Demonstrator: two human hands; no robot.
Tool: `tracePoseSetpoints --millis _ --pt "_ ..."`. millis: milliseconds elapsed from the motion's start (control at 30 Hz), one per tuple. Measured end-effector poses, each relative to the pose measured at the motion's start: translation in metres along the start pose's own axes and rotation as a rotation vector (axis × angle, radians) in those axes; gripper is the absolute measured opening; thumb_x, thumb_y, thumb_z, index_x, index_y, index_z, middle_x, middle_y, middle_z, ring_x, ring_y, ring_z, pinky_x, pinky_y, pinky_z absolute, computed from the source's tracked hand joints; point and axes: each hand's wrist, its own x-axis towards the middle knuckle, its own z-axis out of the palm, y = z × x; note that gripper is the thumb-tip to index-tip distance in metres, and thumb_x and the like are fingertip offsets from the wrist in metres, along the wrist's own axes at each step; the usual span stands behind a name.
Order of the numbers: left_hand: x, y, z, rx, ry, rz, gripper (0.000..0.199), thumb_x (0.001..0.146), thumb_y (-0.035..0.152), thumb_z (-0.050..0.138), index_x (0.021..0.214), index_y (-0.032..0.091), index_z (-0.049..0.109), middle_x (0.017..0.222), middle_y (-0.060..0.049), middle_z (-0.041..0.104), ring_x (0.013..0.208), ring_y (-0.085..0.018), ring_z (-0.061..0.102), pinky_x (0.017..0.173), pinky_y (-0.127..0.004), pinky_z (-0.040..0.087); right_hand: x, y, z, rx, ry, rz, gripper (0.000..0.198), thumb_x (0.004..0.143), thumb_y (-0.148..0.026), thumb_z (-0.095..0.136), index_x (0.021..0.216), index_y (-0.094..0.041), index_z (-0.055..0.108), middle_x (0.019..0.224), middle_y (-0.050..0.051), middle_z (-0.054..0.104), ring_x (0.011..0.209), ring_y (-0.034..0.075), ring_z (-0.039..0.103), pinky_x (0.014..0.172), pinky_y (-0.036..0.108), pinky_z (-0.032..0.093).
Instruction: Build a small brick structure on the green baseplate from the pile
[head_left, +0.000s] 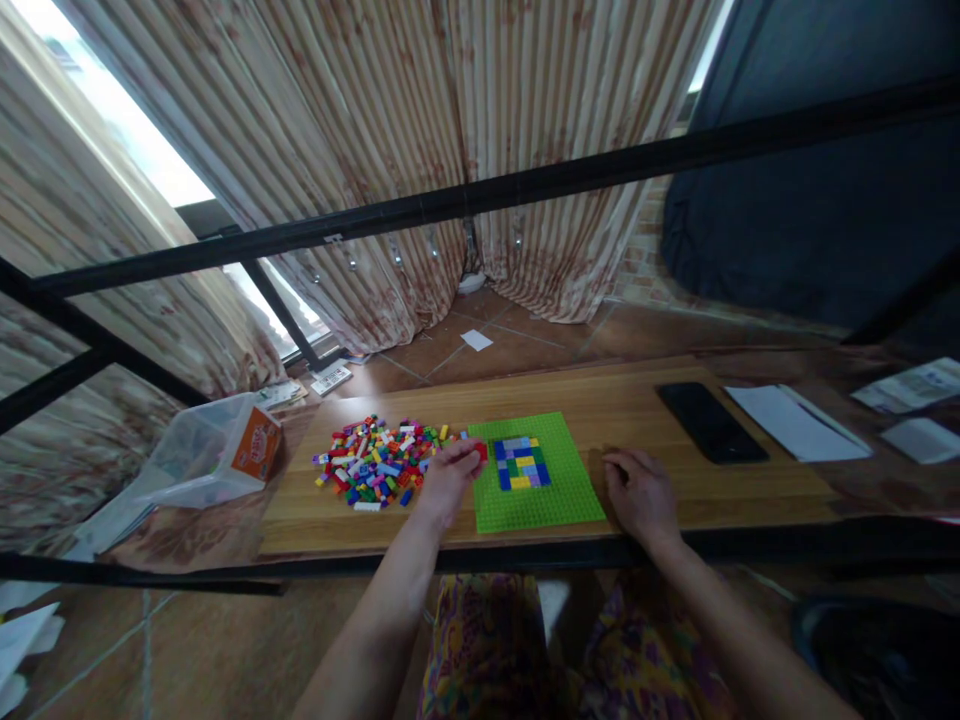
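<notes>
My left hand point(447, 480) is closed in a pinch on a red toy brick point(481, 452), over the left edge of a green baseplate point(577, 495). On the baseplate lies a patch of joined bricks point(523, 463) in blue, yellow, green and light purple. Beside my left hand spreads a heap of loose bricks point(379, 460) in many colours. My right hand point(643, 497) rests at the baseplate's right edge with its fingers curled in; whether anything is inside them is hidden.
A wooden board point(622, 400) bears the bricks and baseplate. Toward its right end lies a black phone point(711, 422), with white papers point(796, 422) beyond. At the left stands a clear plastic box point(225, 450) with an orange label. A dark metal bar point(420, 210) crosses behind, before curtains.
</notes>
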Motion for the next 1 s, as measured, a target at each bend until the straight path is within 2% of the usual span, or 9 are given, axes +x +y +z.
tracePoseSetpoints --millis 100,167,267,333,467,633,733,867,1000 --pt "-0.004 -0.007 0.016 -0.032 -0.038 -0.070 0.037 0.054 0.024 0.086 0.086 0.013 0.073 0.079 -0.004 0.070 0.068 -0.011 0.063 0.068 -0.023 0.047 0.002 -0.023 -0.011 0.249 -0.073 0.076 0.030 0.087 -0.038 0.048 0.098 -0.019 0.068 0.097 0.010 0.068 0.088 0.022 0.063 0.082 0.038 0.050" --pt "-0.007 -0.012 0.026 -0.024 -0.062 -0.096 0.038 0.054 0.026 0.086 0.087 0.012 0.073 0.077 -0.005 0.070 0.067 -0.011 0.062 0.066 -0.023 0.046 0.003 -0.046 -0.017 0.418 -0.209 0.056 0.032 0.087 -0.040 0.051 0.109 -0.021 0.065 0.099 0.007 0.068 0.086 0.019 0.063 0.078 0.034 0.051" --pt "-0.012 -0.023 0.040 -0.012 -0.097 -0.120 0.037 0.054 0.028 0.086 0.085 0.012 0.073 0.073 -0.004 0.070 0.063 -0.010 0.060 0.064 -0.023 0.045 0.003 -0.078 -0.022 0.472 -0.422 -0.027 0.038 0.084 -0.040 0.059 0.119 -0.025 0.061 0.101 0.004 0.067 0.087 0.017 0.062 0.080 0.032 0.050" --pt "-0.018 -0.029 0.047 -0.005 -0.121 -0.135 0.037 0.055 0.029 0.086 0.085 0.012 0.073 0.073 -0.003 0.069 0.062 -0.009 0.059 0.063 -0.022 0.044 0.003 -0.088 -0.021 0.485 -0.474 -0.043 0.035 0.085 -0.038 0.059 0.118 -0.026 0.062 0.102 0.004 0.067 0.092 0.017 0.062 0.083 0.032 0.049" --pt "-0.026 -0.038 0.054 0.017 -0.134 -0.169 0.038 0.056 0.031 0.085 0.087 0.013 0.072 0.075 -0.004 0.070 0.064 -0.010 0.059 0.065 -0.024 0.045 0.000 -0.086 -0.016 0.519 -0.520 -0.044 0.026 0.087 -0.037 0.057 0.108 -0.026 0.066 0.097 0.003 0.067 0.092 0.017 0.062 0.083 0.032 0.048" --pt "-0.024 -0.049 0.056 0.065 -0.153 -0.144 0.031 0.064 0.029 0.078 0.088 0.013 0.069 0.075 -0.003 0.069 0.061 -0.009 0.058 0.063 -0.023 0.045 0.001 -0.074 -0.013 0.547 -0.576 -0.043 0.025 0.085 -0.039 0.060 0.104 -0.026 0.068 0.093 0.002 0.066 0.088 0.017 0.062 0.080 0.031 0.049" --pt "-0.017 -0.054 0.053 0.179 -0.116 -0.026 0.023 0.071 0.028 0.071 0.089 0.015 0.068 0.071 -0.001 0.066 0.063 -0.011 0.059 0.063 -0.024 0.046 0.014 -0.066 -0.005 0.528 -0.513 -0.034 0.024 0.084 -0.040 0.061 0.101 -0.026 0.069 0.094 0.003 0.066 0.090 0.018 0.061 0.082 0.032 0.048" --pt "-0.006 -0.049 0.037 0.501 0.025 0.217 0.022 0.078 0.024 0.062 0.099 0.016 0.066 0.084 -0.004 0.068 0.075 -0.015 0.062 0.071 -0.027 0.049 0.039 -0.054 0.015 0.463 -0.371 0.013 0.028 0.080 -0.044 0.064 0.100 -0.026 0.071 0.097 0.004 0.065 0.094 0.020 0.060 0.088 0.037 0.046" --pt "0.002 -0.038 0.021 0.773 0.145 0.306 0.024 0.081 0.018 0.056 0.104 0.016 0.064 0.098 -0.007 0.067 0.083 -0.017 0.063 0.076 -0.031 0.051 0.054 -0.049 0.032 0.400 -0.427 0.014 0.028 0.078 -0.044 0.065 0.099 -0.027 0.073 0.100 0.005 0.063 0.095 0.021 0.059 0.087 0.038 0.046"
